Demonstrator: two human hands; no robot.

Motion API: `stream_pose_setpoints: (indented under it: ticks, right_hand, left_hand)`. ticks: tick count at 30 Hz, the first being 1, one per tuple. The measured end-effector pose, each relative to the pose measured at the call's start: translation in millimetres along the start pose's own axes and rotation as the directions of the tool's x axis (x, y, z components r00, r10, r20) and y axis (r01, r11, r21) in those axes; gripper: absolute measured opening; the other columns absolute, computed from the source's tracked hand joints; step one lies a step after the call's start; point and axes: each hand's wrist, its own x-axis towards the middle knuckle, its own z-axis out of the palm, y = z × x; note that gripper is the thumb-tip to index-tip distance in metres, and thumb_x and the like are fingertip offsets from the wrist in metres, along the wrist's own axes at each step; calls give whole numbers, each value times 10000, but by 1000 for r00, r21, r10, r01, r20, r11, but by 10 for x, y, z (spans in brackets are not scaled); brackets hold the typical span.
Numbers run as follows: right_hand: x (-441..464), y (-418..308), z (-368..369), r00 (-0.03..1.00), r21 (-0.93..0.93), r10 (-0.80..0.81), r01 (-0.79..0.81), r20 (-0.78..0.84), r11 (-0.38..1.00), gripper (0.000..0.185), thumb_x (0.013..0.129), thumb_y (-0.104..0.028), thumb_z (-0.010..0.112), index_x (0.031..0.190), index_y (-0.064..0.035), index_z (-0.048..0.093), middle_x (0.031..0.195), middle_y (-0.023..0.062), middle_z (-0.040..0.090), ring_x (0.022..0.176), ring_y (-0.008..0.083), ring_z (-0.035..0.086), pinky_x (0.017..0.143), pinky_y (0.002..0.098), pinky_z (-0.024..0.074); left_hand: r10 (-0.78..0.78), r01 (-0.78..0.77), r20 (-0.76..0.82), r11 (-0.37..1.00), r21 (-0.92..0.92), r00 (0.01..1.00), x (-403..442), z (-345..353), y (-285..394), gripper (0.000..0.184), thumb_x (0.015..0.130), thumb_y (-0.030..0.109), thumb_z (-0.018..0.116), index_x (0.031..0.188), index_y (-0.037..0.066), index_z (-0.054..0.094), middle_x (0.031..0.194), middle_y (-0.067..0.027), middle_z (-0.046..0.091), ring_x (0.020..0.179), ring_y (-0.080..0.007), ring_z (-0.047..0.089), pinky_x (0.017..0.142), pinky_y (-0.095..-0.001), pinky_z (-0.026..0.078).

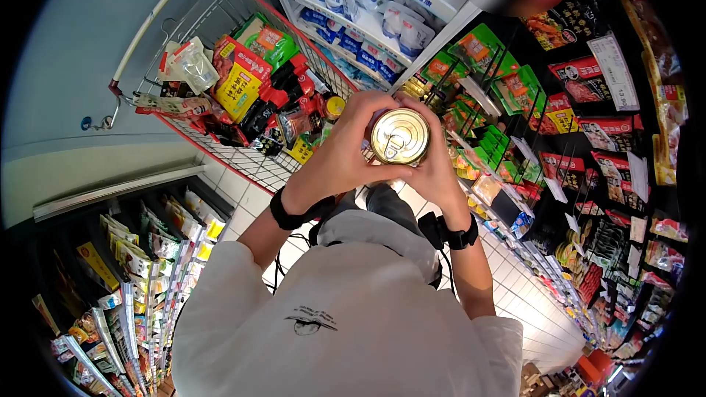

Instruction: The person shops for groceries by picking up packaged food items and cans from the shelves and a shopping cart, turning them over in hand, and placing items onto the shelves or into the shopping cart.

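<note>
Between both hands, in front of my chest, is a can (401,134) with a gold pull-tab lid facing up at the camera. My left hand (351,145) wraps the can's left side, its thumb along the near edge. On the opposite side, my right hand (435,154) curls round it, fingers at the far rim. The can's side and label are mostly hidden by the fingers. Just left of my hands stands a wire shopping cart (234,158) heaped with packets, among them a yellow and red seasoning packet (239,82).
White shelves (353,23) with blue and white pouches rise ahead. On the right, a dark rack (544,114) holds hanging red, green and black packets. Lower left is another shelf of packets (129,254). Pale floor tiles (515,290) run between the shelves.
</note>
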Motion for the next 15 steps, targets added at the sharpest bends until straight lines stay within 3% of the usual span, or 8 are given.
stream_pose_setpoints:
  ticks: [6,7,8,10,11,12,14,15]
  right_hand:
    - [51,126,25,981,-107,169,-159,91,981,817,671,106,706,1403,-88,402,1461,135,396,1370,272,384,1133,404,315]
    - [76,113,47,983,-199,159,-138,94,970,731,730,80,694,1391,-89,431,1436,141,419,1324,261,434,1055,388,420]
    - [79,135,79,980,-199,166,-143,105,970,731,730,80,694,1391,-89,431,1436,141,419,1324,261,434,1055,388,420]
    - [72,194,140,938,-69,344,-341,51,938,689,783,40,701,1400,-96,427,1424,147,429,1213,244,534,905,349,526]
    - [54,260,163,946,-45,324,-323,25,945,629,831,-21,705,1393,-87,432,1366,142,488,1089,223,606,772,316,563]
    - [39,298,166,943,-46,330,-329,31,943,629,831,-21,705,1393,-87,432,1366,142,488,1089,223,606,772,316,563]
    - [5,359,134,877,-111,480,-477,1,872,603,838,-44,708,1379,-76,444,1288,132,556,1051,225,625,783,324,559]
    - [-19,415,108,880,-160,476,-472,-16,867,555,850,-75,708,1350,-61,469,1233,123,594,1052,210,623,784,311,551]
  left_hand:
    - [11,-6,-17,966,258,1000,39,-136,-283,819,665,273,890,1306,18,450,1199,-150,558,1121,-251,576,929,-348,477]
    - [21,-14,-25,968,249,999,37,-152,-416,788,681,265,877,1302,12,463,1183,-146,584,1088,-223,598,916,-344,482]
    - [11,-3,-34,970,245,999,47,-187,-547,788,681,265,877,1302,12,463,1183,-146,584,1088,-223,598,916,-344,482]
    - [-214,223,138,973,-53,967,70,-269,-821,784,674,260,881,1295,4,476,1159,-121,603,1063,-186,606,889,-332,493]
    - [-304,331,162,927,-178,939,60,-286,-975,760,676,288,877,1269,-1,498,1130,-103,619,1047,-160,606,863,-320,500]
    - [-310,336,158,924,-184,938,34,-290,-1180,760,676,288,877,1269,-1,498,1130,-103,619,1047,-160,606,863,-320,500]
    - [-310,312,-42,948,64,950,-22,-311,-1564,722,644,358,879,1158,-31,553,1026,-153,657,929,-216,643,799,-332,514]
    - [-363,363,-25,923,126,932,-17,-360,-1651,775,632,372,863,1195,-38,522,1038,-184,647,965,-271,641,818,-356,509]
